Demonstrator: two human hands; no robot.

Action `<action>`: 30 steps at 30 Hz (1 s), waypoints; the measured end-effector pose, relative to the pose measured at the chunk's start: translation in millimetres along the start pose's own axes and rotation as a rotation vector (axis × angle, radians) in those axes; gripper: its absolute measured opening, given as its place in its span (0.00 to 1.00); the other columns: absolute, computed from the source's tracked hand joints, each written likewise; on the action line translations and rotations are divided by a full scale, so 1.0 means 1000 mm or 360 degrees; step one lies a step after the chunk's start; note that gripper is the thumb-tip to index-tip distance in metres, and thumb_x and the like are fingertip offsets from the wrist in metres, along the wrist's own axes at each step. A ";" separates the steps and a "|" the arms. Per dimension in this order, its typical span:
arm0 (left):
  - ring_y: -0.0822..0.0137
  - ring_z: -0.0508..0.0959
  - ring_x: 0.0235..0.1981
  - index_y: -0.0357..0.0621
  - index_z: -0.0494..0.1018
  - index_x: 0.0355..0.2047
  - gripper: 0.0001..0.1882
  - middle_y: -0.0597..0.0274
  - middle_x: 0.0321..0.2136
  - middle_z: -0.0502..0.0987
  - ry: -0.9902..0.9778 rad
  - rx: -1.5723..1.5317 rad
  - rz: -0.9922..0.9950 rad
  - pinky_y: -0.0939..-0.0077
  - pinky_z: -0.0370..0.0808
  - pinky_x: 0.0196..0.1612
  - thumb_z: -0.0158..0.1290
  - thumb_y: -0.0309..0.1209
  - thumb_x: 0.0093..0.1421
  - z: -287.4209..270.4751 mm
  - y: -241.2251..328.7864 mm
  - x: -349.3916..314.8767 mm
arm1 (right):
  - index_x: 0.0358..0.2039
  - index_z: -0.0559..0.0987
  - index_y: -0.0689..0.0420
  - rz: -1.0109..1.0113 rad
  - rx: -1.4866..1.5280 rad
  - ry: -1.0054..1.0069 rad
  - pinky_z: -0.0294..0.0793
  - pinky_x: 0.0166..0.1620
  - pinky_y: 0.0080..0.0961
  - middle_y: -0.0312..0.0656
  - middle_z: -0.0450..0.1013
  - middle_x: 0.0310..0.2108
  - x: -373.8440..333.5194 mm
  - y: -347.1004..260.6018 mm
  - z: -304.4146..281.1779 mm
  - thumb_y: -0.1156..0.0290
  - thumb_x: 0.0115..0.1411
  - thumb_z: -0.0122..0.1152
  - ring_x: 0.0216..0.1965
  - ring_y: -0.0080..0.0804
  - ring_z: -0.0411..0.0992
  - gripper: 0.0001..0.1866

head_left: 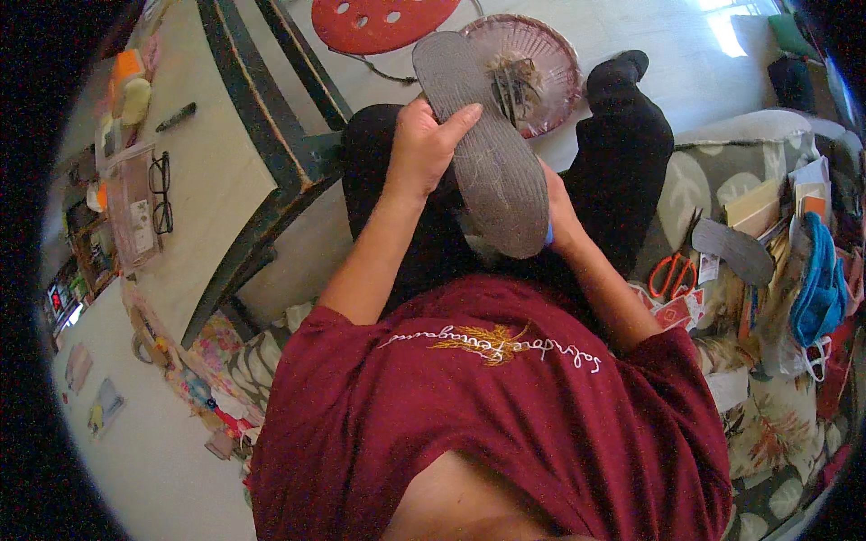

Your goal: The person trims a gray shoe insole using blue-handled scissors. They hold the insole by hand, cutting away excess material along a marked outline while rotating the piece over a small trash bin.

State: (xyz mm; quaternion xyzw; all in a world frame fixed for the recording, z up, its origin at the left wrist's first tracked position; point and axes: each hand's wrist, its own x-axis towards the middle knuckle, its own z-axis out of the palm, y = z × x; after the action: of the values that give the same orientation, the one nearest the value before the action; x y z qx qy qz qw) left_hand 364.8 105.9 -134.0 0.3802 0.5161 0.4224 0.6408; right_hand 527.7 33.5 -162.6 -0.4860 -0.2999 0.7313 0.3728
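Observation:
A long grey ribbed shoe sole [505, 171] is held up over my lap, tilted with its far end toward the left. My left hand [426, 144] grips its left edge, thumb lying on the top face and fingers underneath. At the near right edge, my right hand [561, 212] holds the sole from behind, and most of its fingers are hidden. A small blue bit shows beside that hand, too little to name. Loose pale threads lie across the middle of the sole.
A reddish round basket [561, 54] with dark scraps stands on the floor beyond, near a red stool seat [379, 20]. Left is a table with glasses [161, 191]. On the sofa at right lie orange-handled scissors [673, 274], another grey sole [732, 251] and blue cloth [817, 281].

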 end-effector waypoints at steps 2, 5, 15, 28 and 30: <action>0.71 0.75 0.29 0.32 0.70 0.36 0.12 0.59 0.31 0.76 -0.0016 -0.0010 -0.0015 0.77 0.73 0.34 0.54 0.24 0.52 0.000 -0.001 0.002 | 0.49 0.66 0.63 -0.0001 -0.0032 0.0007 0.64 0.50 0.22 0.40 0.69 0.45 -0.002 -0.004 0.004 0.74 0.47 0.64 0.45 0.25 0.67 0.28; 0.71 0.75 0.29 0.32 0.71 0.36 0.11 0.59 0.31 0.76 -0.0033 -0.0144 -0.0067 0.78 0.73 0.34 0.54 0.23 0.51 0.000 -0.004 0.005 | 0.49 0.66 0.63 -0.0120 -0.0163 0.0012 0.65 0.49 0.22 0.40 0.70 0.44 -0.002 -0.007 0.008 0.72 0.49 0.61 0.44 0.25 0.67 0.26; 0.70 0.76 0.28 0.33 0.71 0.35 0.11 0.58 0.30 0.76 -0.0179 -0.0366 -0.0224 0.77 0.74 0.34 0.53 0.22 0.50 -0.005 -0.019 0.011 | 0.48 0.68 0.62 -0.0050 -0.0353 0.0064 0.66 0.48 0.22 0.40 0.70 0.42 0.007 -0.008 0.007 0.72 0.48 0.62 0.43 0.25 0.67 0.26; 0.71 0.76 0.26 0.37 0.71 0.35 0.13 0.62 0.28 0.76 -0.0214 -0.0315 -0.0331 0.77 0.73 0.34 0.54 0.28 0.48 -0.003 -0.021 0.016 | 0.46 0.71 0.63 -0.0119 -0.0371 0.0213 0.67 0.47 0.22 0.40 0.72 0.40 0.010 0.007 0.001 0.76 0.45 0.63 0.41 0.25 0.69 0.24; 0.71 0.76 0.27 0.37 0.71 0.35 0.13 0.62 0.28 0.76 -0.0219 -0.0340 -0.0333 0.77 0.73 0.34 0.55 0.28 0.48 -0.003 -0.022 0.017 | 0.46 0.71 0.63 -0.0116 -0.0362 0.0233 0.68 0.46 0.22 0.40 0.73 0.40 0.009 0.007 0.003 0.76 0.44 0.63 0.41 0.25 0.70 0.25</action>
State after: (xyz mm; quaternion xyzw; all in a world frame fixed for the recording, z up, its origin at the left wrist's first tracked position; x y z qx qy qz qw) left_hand 367.5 114.4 -160.7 0.2823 0.4599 0.3788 0.7519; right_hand 521.3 37.6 -171.7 -0.5661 -0.3702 0.6411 0.3624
